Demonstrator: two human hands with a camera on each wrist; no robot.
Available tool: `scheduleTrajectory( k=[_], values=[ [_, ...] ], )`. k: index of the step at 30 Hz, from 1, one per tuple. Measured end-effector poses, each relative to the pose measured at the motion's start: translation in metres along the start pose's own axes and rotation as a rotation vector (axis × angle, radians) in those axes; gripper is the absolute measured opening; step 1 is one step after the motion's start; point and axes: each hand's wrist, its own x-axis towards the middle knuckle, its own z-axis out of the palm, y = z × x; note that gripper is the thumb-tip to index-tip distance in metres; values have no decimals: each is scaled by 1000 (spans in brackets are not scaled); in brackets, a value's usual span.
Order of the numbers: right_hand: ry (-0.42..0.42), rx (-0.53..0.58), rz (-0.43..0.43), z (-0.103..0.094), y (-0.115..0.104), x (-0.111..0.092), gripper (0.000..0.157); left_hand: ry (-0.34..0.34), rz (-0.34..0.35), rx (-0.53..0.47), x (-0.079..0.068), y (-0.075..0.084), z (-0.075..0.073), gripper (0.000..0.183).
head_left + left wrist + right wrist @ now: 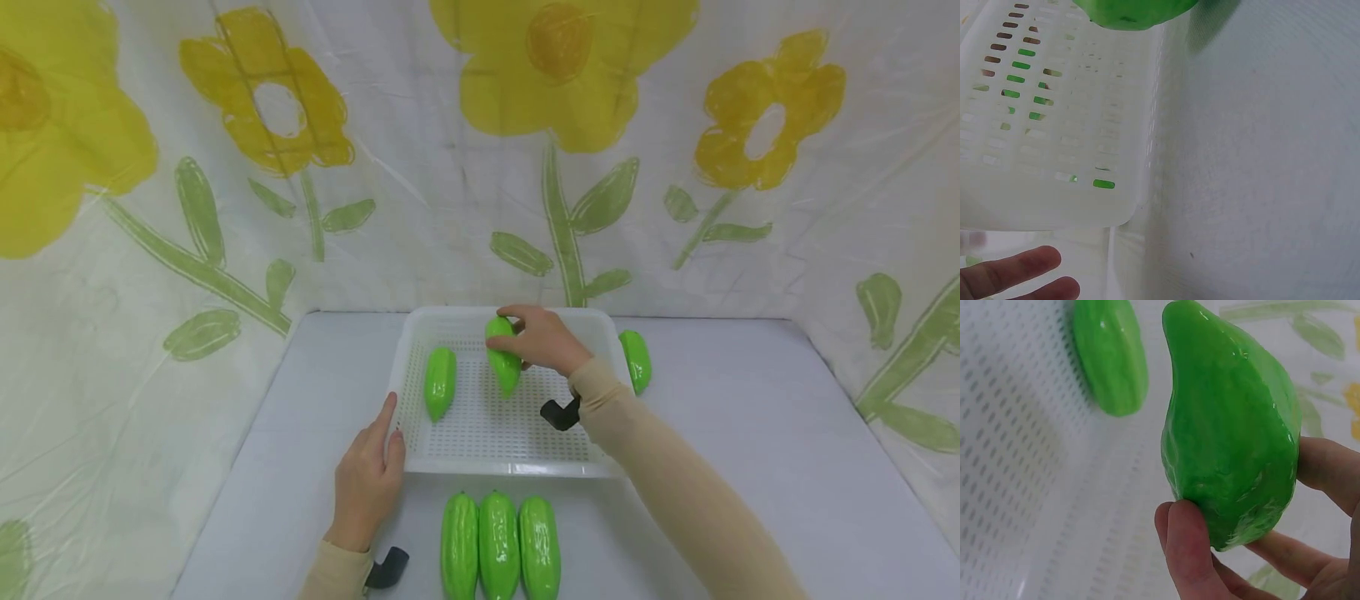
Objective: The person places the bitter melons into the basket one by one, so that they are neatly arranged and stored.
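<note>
My right hand [543, 340] grips a glossy green gourd [504, 367], pointed end down, over the white perforated basket [517, 469]. In the right wrist view, the fingers and thumb pinch the held gourd [1229, 431] around its blunt end. Another green gourd [440, 382] lies in the basket's left part, and it shows in the right wrist view as a second gourd [1112, 356]. At the basket's left front corner is my left hand [369, 482], its fingers extended along the outer wall.
Three green gourds [498, 546] lie side by side in front of the basket. Beyond its right wall sits one more gourd [637, 361], partly hidden. The pale tabletop [712, 383] reaches back to a flower-painted curtain [420, 183].
</note>
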Motion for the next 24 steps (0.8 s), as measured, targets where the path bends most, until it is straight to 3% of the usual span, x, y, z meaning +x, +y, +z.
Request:
scheduleTrajectory(
  k=[14,24],
  values=[
    [0,60,11,19,-1,15,72,1,3,4,0,1,1,51],
    [-19,28,38,40,2,23,66,-4,-4,5,1,2,1,52]
  ],
)
